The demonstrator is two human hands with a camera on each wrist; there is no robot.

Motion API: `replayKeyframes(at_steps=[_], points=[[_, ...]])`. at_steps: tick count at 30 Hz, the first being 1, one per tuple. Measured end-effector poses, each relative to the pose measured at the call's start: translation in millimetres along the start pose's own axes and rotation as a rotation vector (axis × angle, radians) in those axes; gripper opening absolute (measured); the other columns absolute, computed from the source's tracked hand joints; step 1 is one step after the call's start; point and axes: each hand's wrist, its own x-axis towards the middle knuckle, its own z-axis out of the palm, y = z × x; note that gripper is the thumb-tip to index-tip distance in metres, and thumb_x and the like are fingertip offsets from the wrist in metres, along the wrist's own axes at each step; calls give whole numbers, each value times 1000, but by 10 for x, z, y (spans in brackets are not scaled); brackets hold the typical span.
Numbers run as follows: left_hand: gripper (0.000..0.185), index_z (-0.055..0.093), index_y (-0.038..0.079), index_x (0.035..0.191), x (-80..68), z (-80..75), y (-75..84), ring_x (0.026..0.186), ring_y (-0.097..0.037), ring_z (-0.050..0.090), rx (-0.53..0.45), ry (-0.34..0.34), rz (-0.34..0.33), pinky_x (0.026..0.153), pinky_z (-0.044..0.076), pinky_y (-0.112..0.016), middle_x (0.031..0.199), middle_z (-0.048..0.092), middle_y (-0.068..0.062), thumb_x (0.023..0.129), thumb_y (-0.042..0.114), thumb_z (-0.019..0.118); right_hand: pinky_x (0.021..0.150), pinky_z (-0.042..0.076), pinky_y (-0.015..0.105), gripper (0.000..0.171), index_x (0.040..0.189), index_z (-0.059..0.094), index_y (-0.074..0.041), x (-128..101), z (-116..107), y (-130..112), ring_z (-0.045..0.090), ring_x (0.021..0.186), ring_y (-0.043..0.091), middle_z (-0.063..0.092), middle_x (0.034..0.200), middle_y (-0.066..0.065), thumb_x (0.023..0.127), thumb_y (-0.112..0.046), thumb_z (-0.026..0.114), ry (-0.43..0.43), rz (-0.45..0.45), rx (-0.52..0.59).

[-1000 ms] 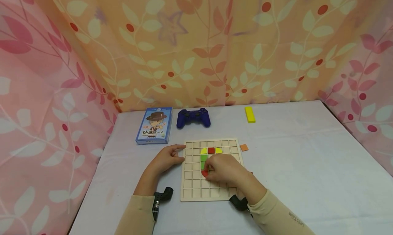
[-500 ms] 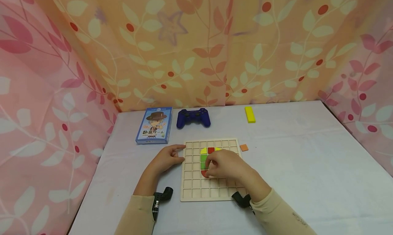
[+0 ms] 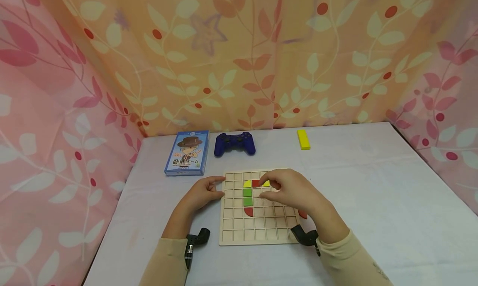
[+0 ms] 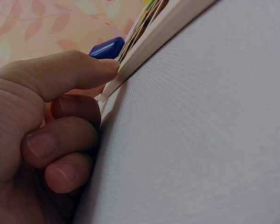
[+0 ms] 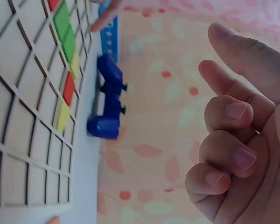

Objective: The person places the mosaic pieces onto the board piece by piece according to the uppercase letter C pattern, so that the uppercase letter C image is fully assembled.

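In the head view a wooden grid board [image 3: 239, 236] lies on the table. Its cells hold two green squares [image 3: 247, 196], yellow quarter-rounds [image 3: 247, 184] on either side of a red square [image 3: 256, 183], and a red quarter-round [image 3: 248, 211]. My left hand [image 3: 201, 192] touches the board's left edge with its fingertips; the left wrist view has one straight digit [image 4: 79, 72] against that edge, the other fingers loosely curled. Above the board's right half hovers my right hand [image 3: 295, 188], thumb and forefinger apart. The right wrist view finds nothing between those fingers [image 5: 245, 53].
Beyond the board lie a blue game box [image 3: 187, 153], a dark blue game controller [image 3: 235, 144] and a yellow block [image 3: 303, 139]. A loose red piece [image 3: 303, 214] peeks out beside my right wrist. An orange piece [image 5: 53, 220] shows by the board in the right wrist view.
My right hand has lifted away from the red quarter-round and moved right and farther back, uncovering the quarter-round in its cell. My left hand stays at the board's edge.
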Motion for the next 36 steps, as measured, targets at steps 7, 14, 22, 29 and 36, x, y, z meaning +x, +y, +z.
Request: replayKeyframes(at_steps=[7, 14, 22, 29, 36], points=[[54, 65, 14, 139, 7, 1, 6, 53, -14, 38, 4, -6, 8, 50, 31, -27, 62, 47, 0, 88, 14, 81, 64, 36, 33, 23, 104, 75, -19, -74, -203, 57, 44, 68, 13, 43, 71, -6, 85, -28, 86, 62, 5, 24], [53, 65, 14, 139, 1, 3, 16, 55, -14, 39, 9, 2, 6, 52, 32, -28, 63, 47, 0, 88, 14, 81, 61, 37, 32, 23, 106, 74, -17, -135, -347, 142, 45, 68, 16, 45, 72, -3, 87, -25, 85, 127, 50, 28], [53, 65, 15, 139, 1, 8, 7, 55, -14, 40, 10, 12, -4, 52, 32, -28, 64, 48, 0, 88, 15, 81, 62, 37, 34, 24, 110, 74, -16, -181, -467, 290, 44, 69, 18, 45, 74, -1, 89, -23, 82, 165, 129, 2], [53, 66, 16, 138, 1, 7, -3, 56, -14, 41, 19, 14, -4, 53, 33, -29, 64, 49, 0, 88, 16, 82, 61, 37, 34, 25, 113, 74, -13, -206, -536, 469, 45, 68, 19, 48, 76, -1, 90, -21, 80, 201, 170, -52], [53, 65, 16, 138, 3, 6, -16, 55, -14, 40, 19, 9, 2, 53, 33, -29, 63, 49, 0, 88, 16, 81, 59, 38, 32, 27, 115, 73, -12, -190, -525, 711, 47, 68, 19, 51, 80, 0, 90, -22, 80, 180, 215, 2]])
